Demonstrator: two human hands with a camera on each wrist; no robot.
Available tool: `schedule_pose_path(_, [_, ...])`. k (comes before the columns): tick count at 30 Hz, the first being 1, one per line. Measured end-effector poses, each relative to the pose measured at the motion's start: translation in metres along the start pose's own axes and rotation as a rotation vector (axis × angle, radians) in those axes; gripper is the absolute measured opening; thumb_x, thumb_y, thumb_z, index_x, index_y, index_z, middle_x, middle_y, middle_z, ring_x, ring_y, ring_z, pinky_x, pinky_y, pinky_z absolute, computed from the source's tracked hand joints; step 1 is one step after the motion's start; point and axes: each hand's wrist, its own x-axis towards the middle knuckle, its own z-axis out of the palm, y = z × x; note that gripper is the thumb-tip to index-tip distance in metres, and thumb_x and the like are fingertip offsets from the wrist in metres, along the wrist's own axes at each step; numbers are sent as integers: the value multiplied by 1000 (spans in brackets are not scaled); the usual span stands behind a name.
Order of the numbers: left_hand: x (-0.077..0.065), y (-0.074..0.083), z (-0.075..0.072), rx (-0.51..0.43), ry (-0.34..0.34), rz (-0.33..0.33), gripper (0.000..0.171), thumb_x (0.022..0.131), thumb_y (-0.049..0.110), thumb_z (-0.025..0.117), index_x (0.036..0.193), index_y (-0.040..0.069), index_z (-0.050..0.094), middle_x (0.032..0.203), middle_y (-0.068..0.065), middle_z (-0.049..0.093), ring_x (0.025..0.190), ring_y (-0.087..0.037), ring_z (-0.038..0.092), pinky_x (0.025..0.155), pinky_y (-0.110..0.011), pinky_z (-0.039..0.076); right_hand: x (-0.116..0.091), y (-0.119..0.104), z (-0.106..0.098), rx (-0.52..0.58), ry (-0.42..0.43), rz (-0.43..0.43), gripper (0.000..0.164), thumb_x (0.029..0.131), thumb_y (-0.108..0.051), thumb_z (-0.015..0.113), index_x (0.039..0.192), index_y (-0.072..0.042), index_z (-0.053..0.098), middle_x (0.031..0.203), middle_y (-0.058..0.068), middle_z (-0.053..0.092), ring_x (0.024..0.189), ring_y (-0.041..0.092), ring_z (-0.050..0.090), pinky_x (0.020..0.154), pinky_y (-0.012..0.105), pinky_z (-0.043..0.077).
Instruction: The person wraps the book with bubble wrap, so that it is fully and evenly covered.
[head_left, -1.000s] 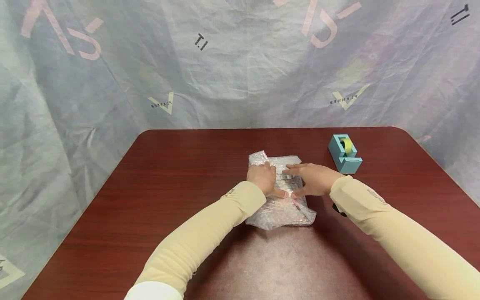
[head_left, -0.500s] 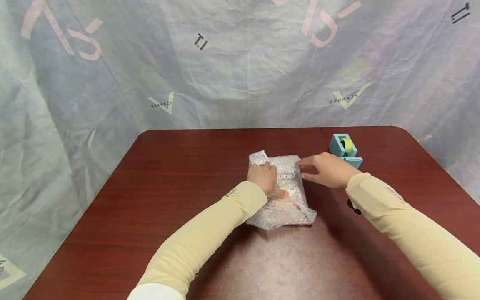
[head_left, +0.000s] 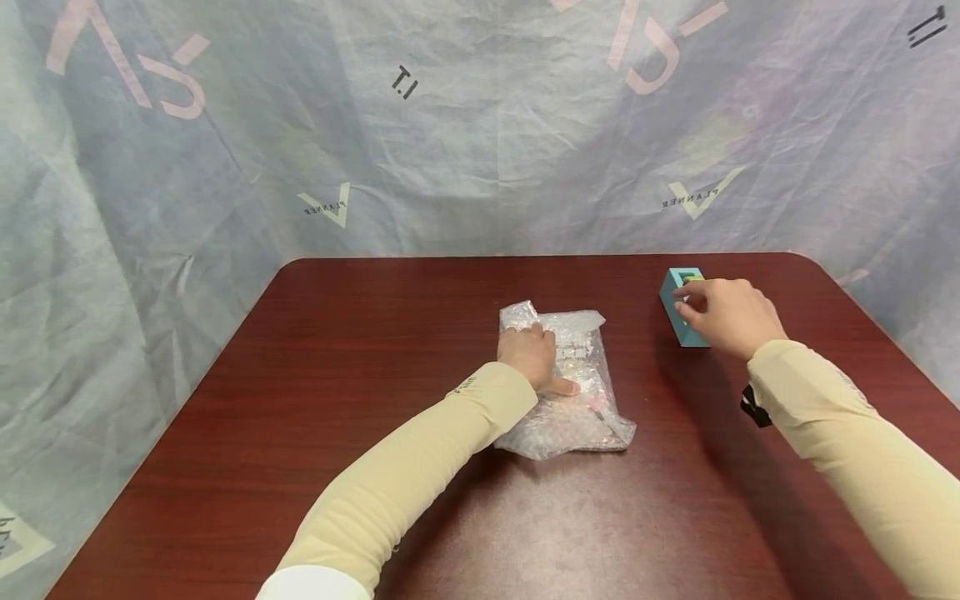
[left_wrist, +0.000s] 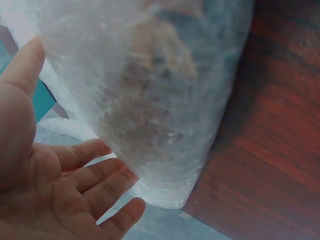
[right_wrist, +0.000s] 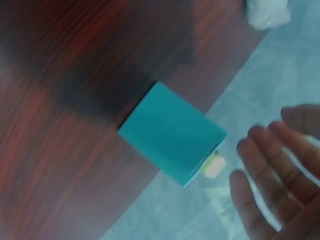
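Note:
A flat parcel in clear bubble wrap (head_left: pixel 588 408) lies mid-table, with printed items blurred through the film. My left hand (head_left: pixel 528 358) rests on its left side, thumb stretched across the top; in the left wrist view, the extended fingers touch the bubble wrap (left_wrist: pixel 145 115). Over at the right, my right hand (head_left: pixel 731 317) hovers above the light-blue tape dispenser (head_left: pixel 677 312) and partly hides it. The right wrist view has that hand (right_wrist: pixel 285 175) with nothing in its loosely extended fingers, beside the dispenser (right_wrist: pixel 172 134) and its yellow tape roll (right_wrist: pixel 214 166).
The dark red wooden table (head_left: pixel 360 342) stretches around the parcel. A grey printed cloth (head_left: pixel 450 158) hangs behind its back edge and down both sides.
My right hand has left the parcel and moved right to the tape dispenser. The left hand has stayed on the bubble wrap.

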Motion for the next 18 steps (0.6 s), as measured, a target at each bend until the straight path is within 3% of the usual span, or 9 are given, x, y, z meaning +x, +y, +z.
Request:
schedule_pose_path(8, [2,0,2,6,-17,-4,96,86,79,57,153,12,44,156,-8,45,130,-25,56,103,-38,46,-7,20,-3,-4,83,217,43,100,-34,61,119,4,69,112,30,68,92,51,62,67,61,49])
schedule_pose_path(13, [2,0,3,6,-11,-2,96,85,79,57,153,11,45,155,-8,46,129,-26,57,103,-38,47,-9,25,-5,-16,15,318,52,100,-41,59,122,6,67,119,35,63,99,57,58,71,63,47])
schedule_pose_path(18, [1,0,3,4,-3,1,96,85,79,58,152,11,45,155,-8,46,129,-26,57,102,-38,47,-8,27,-5,-12,-58,359,56,99,-41,57,126,7,65,121,37,60,102,58,57,72,61,48])
